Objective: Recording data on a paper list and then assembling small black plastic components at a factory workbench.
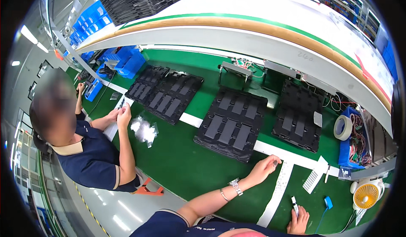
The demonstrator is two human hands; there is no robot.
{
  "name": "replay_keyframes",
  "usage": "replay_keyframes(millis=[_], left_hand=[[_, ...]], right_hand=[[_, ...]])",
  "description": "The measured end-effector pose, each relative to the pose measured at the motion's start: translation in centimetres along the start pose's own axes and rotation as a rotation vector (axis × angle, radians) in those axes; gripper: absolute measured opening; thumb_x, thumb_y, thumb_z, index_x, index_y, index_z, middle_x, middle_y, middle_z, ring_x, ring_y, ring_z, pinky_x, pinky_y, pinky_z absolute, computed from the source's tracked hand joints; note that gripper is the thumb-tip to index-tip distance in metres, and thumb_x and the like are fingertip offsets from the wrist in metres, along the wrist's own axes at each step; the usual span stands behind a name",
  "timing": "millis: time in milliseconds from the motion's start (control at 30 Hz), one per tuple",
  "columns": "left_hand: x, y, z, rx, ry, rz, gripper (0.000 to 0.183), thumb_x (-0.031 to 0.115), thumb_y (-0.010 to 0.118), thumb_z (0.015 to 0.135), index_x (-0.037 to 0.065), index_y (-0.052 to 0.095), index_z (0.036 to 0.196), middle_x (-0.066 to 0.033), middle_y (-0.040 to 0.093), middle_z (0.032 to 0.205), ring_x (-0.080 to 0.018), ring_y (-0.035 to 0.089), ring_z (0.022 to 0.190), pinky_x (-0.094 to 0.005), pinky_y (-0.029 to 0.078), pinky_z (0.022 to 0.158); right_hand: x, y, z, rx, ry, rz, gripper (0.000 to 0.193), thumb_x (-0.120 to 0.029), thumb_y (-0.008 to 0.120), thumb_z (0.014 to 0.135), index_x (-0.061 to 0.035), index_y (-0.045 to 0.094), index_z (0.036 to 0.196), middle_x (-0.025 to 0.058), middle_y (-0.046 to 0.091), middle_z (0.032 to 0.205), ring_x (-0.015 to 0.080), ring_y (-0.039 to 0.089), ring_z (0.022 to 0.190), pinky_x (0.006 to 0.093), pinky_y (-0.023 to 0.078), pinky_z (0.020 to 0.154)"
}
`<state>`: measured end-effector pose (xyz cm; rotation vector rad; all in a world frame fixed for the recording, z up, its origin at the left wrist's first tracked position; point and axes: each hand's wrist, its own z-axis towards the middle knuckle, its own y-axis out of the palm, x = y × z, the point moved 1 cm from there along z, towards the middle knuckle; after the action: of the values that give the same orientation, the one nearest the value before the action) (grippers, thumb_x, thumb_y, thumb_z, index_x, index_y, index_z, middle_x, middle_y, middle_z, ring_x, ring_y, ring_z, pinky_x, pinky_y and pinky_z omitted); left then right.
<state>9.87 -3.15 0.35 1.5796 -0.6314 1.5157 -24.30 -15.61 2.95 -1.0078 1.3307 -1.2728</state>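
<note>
Green bench [179,165], black moulded tray [222,148] on it. R of tray: L hand [263,170], pinched narrow; farther R, R hand [300,223] at white marker pen [295,205], can't tell if gripped. Grey piece [275,163] in L pinch; if that slackens, cd drop.

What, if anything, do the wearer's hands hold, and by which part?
The left hand pinches a small grey piece; which part cannot be told. The right hand has fingers at the near end of the pen; whether it grips is unclear.
</note>
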Motion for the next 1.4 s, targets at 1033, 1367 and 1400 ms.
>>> replay_keyframes(millis=[1033,1367,1400], left_hand=[[2.7,1.1,-2.2,-0.382,0.089,0.466,0.033,0.016,0.060,0.092,0.015,0.051,0.124,-0.0055,0.046,0.052,-0.0258,0.050,0.045,-0.0378,0.036,0.049],[2.9,1.6,-2.9,-0.298,0.307,0.605,0.026,0.016,0.063,0.089,0.015,0.058,0.114,-0.0060,0.052,0.053,-0.0251,0.056,0.046,-0.0379,0.041,0.046],[2.8,1.8,-2.9,-0.292,0.322,0.636,0.026,0.014,0.062,0.086,0.015,0.058,0.112,-0.0066,0.055,0.055,-0.0256,0.058,0.048,-0.0384,0.043,0.048]], right_hand=[[-0.7,-1.3,0.6,-0.076,0.007,0.043,0.063,-0.007,0.056,0.074,-0.0012,0.048,0.136,0.0264,0.041,0.142,0.0445,0.040,0.132,0.0599,0.034,0.103],[-0.5,-0.7,0.7,-0.017,-0.030,0.002,0.061,-0.006,0.056,0.068,0.0036,0.050,0.128,0.0290,0.044,0.134,0.0469,0.043,0.125,0.0599,0.033,0.101],[-0.7,-0.8,0.8,-0.023,-0.025,-0.012,0.062,-0.006,0.056,0.068,0.0038,0.050,0.128,0.0290,0.044,0.135,0.0468,0.044,0.125,0.0601,0.033,0.101]])
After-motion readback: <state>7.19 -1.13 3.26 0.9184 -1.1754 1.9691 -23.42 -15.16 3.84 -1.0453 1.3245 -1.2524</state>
